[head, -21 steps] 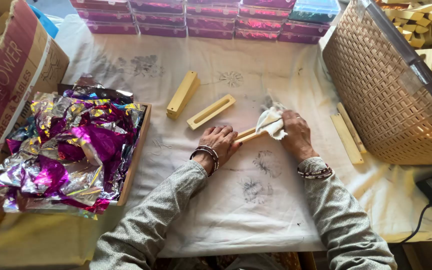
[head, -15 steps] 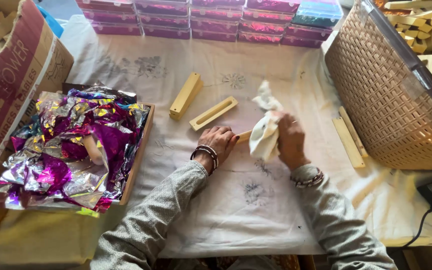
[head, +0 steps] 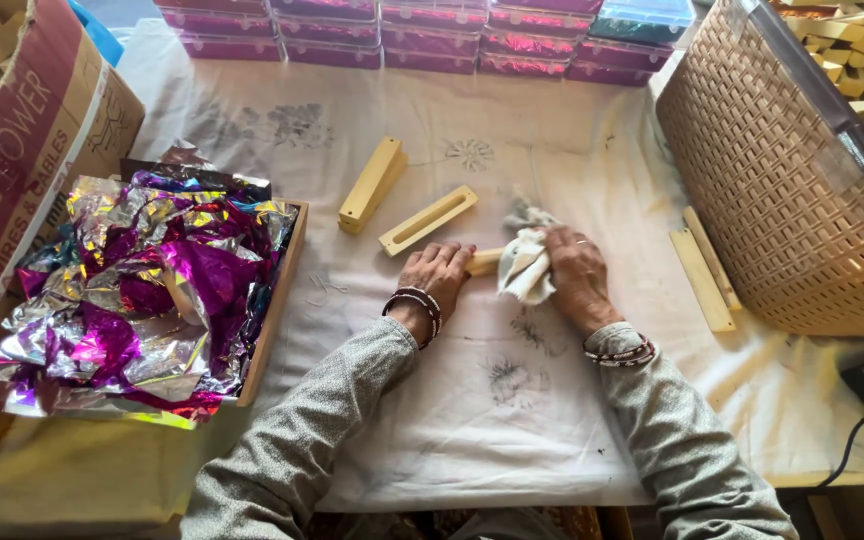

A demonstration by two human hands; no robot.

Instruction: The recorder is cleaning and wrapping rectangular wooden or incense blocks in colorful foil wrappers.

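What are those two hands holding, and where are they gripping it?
The left hand presses down on the near end of a pale wooden piece. The right hand clutches a bunched white cloth against the piece's other end.

- Two hands: left hand (head: pixel 436 275) and right hand (head: pixel 572 268).
- One white cloth (head: pixel 524 262).
- One pale wooden piece (head: pixel 484 262) under the hands.
- Two wooden pieces farther up the table: a solid block (head: pixel 371 185) and a slotted piece (head: pixel 428 220).
- Two flat wooden strips (head: pixel 704 268) beside one woven basket (head: pixel 782 190).
- One wooden tray (head: pixel 277 300) of crumpled foil sheets (head: pixel 142 290); sheets too tangled to count.
- One cardboard box (head: pixel 22 160).
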